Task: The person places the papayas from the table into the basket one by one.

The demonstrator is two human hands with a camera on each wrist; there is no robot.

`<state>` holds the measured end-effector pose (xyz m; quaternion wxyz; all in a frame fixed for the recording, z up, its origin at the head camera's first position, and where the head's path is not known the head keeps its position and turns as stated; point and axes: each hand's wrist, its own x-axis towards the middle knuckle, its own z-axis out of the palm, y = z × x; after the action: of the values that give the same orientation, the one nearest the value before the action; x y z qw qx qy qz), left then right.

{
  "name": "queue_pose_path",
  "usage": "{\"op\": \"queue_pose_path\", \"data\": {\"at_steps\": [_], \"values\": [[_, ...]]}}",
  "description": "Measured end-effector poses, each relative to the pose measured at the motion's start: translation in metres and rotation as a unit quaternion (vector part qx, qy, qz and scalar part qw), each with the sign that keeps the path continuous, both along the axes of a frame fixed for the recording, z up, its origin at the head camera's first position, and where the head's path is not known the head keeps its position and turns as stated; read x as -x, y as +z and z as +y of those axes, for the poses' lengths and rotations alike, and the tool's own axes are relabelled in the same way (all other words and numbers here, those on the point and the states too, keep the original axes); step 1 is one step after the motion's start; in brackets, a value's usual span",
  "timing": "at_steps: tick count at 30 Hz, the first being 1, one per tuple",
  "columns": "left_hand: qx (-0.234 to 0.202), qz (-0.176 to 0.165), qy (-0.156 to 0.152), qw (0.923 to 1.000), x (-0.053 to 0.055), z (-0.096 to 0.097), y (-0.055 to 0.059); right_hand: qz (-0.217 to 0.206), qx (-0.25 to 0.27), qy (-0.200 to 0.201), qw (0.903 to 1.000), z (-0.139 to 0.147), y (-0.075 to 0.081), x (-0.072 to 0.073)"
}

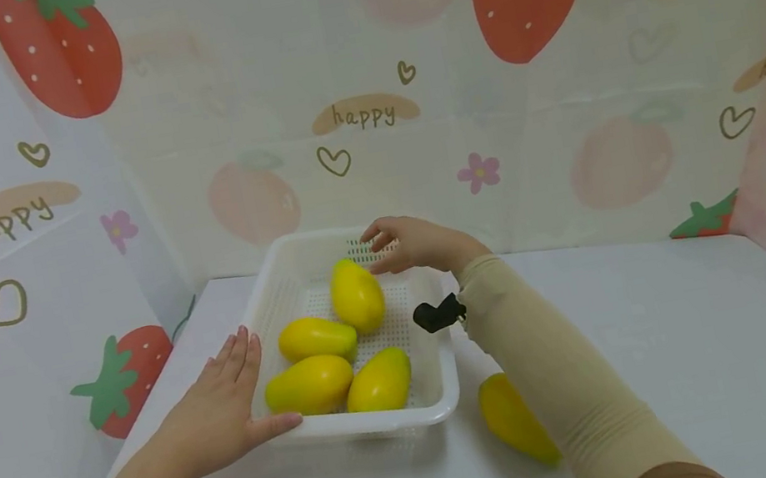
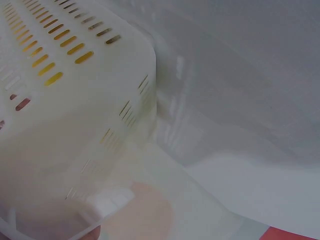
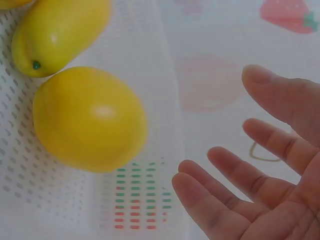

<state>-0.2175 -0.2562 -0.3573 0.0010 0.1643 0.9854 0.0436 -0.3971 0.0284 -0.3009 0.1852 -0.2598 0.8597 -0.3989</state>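
Note:
A white perforated plastic basket (image 1: pixel 445 381) stands on the table with several yellow mangoes in it. My left hand (image 1: pixel 218 414) rests against its near-left corner, fingers straight along the left side and thumb on the front rim. At the far right part of the basket hovers my right hand (image 1: pixel 422 245), fingers spread and slightly bent, holding nothing. Nearest to it is the rear mango (image 1: pixel 358 297), which the right wrist view shows apart from the fingers. Other mangoes (image 1: pixel 310 386) lie toward the front left. The left wrist view shows the basket's slotted outer wall (image 2: pixel 95 85).
Another mango (image 1: pixel 511 416) lies on the white table (image 1: pixel 647 364) outside the basket, partly hidden beneath the right forearm. A cloth backdrop (image 1: pixel 350 41) printed with strawberries, hearts and "happy" rises close behind the basket and along both sides.

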Motion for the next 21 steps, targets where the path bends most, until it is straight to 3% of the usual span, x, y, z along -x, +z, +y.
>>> {"op": "queue_pose_path", "data": {"at_steps": [11, 21], "values": [[-0.003, 0.005, -0.009, 0.9999, -0.003, 0.002, 0.004, 0.044, 0.005, -0.008, 0.999, 0.043, 0.017, -0.016], [-0.005, -0.008, -0.001, 1.0, -0.005, 0.005, 0.007, 0.077, 0.038, -0.005, 0.9963, 0.089, 0.028, -0.049]]}}
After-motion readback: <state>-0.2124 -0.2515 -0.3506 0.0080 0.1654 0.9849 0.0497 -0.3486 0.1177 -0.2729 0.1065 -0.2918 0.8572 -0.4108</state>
